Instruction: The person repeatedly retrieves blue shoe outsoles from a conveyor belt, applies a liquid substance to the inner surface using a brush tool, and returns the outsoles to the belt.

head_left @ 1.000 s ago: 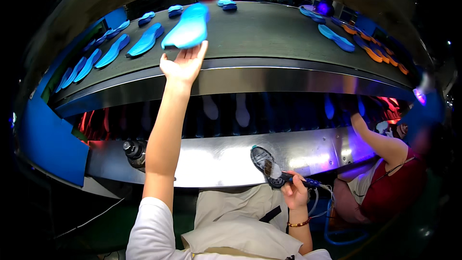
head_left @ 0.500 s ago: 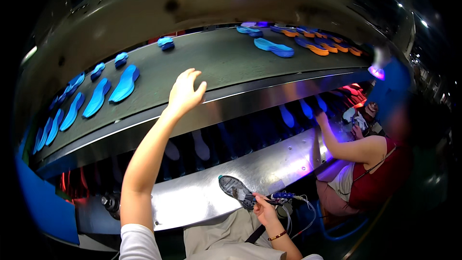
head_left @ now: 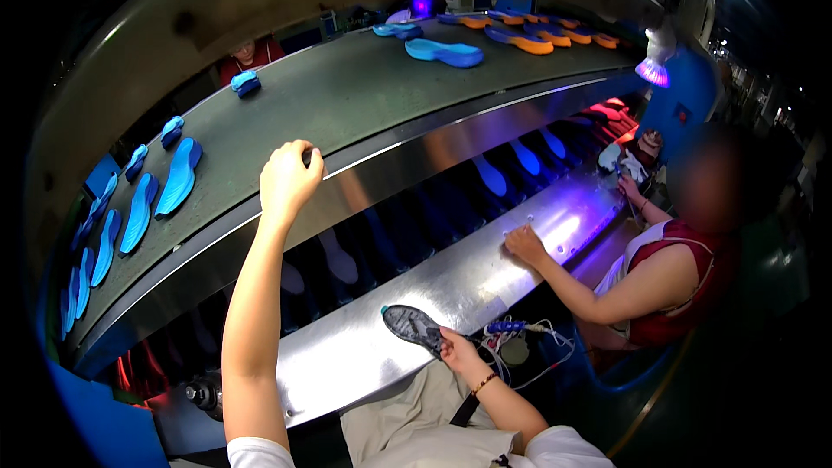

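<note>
My left hand (head_left: 290, 178) is over the near edge of a dark green conveyor belt (head_left: 347, 108), its fingers curled in. A small dark patch shows by the thumb; what it is, if anything held, I cannot make out. Low in front of me, my right hand (head_left: 458, 351) pinches a small dark brush (head_left: 434, 334), mostly hidden by the fingers. Its tip meets a dark grey shoe outsole (head_left: 406, 323) with a green toe tip. The outsole lies on a shiny metal ledge (head_left: 347, 360).
Blue midsoles (head_left: 179, 177) lie along the belt, with blue-and-orange ones (head_left: 520, 40) at its far right. Soles stand in a dark lower channel (head_left: 490, 175). A co-worker (head_left: 659, 277) sits at right. A lamp (head_left: 654, 61), cables (head_left: 537, 329) and a black knob (head_left: 201, 394) are near.
My left hand has gone from spread fingers to curled ones. My right hand stays at the outsole. The co-worker's hand has come from the lower channel to the ledge. The view has shifted.
</note>
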Motion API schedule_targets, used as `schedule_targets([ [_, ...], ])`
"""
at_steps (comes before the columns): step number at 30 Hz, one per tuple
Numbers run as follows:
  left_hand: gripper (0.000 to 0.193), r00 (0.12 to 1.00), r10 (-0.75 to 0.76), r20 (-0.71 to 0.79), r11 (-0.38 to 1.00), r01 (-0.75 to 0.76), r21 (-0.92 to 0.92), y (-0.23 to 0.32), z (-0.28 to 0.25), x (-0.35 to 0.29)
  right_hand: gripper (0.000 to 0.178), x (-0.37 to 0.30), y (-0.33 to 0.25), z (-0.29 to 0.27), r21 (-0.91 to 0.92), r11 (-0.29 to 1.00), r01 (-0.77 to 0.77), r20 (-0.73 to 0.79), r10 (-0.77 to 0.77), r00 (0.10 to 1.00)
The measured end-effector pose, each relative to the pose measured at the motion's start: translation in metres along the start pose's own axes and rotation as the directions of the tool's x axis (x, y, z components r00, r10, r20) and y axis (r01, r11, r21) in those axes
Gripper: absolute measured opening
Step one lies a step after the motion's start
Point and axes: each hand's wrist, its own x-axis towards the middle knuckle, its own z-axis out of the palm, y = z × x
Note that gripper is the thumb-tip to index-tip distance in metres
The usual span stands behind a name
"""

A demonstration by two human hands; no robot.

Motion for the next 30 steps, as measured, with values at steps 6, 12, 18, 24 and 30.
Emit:
schedule_targets([
  [6,0.025,0.999,0.02,-0.036,0.999,-0.018,0.042,0.006,0.001,0.001,0.022,0.006,-0.001,0.0,-0.057,0.996,-0.065,-0.016,0.064,0.998],
  [12,0.022,0.994,0.048,-0.102,0.999,-0.047,0.012,0.004,0.009,-0.001,0.045,0.012,-0.005,0.003,-0.122,0.972,-0.2,-0.025,0.198,0.98],
  [18,0.022,0.991,0.073,-0.116,0.997,-0.068,0.043,0.005,0.009,0.0,0.05,0.012,0.0,0.011,0.043,0.959,-0.281,0.004,0.281,0.96],
  [24,0.021,0.995,0.043,-0.088,0.998,-0.039,0.043,0.004,0.009,0.0,0.047,0.024,0.007,0.007,0.096,0.958,-0.269,0.041,0.266,0.963],
  [30,0.02,0.99,0.076,-0.121,0.997,-0.071,0.044,0.002,0.009,0.0,0.05,0.031,-0.005,0.016,0.134,0.965,-0.227,0.015,0.227,0.974],
])
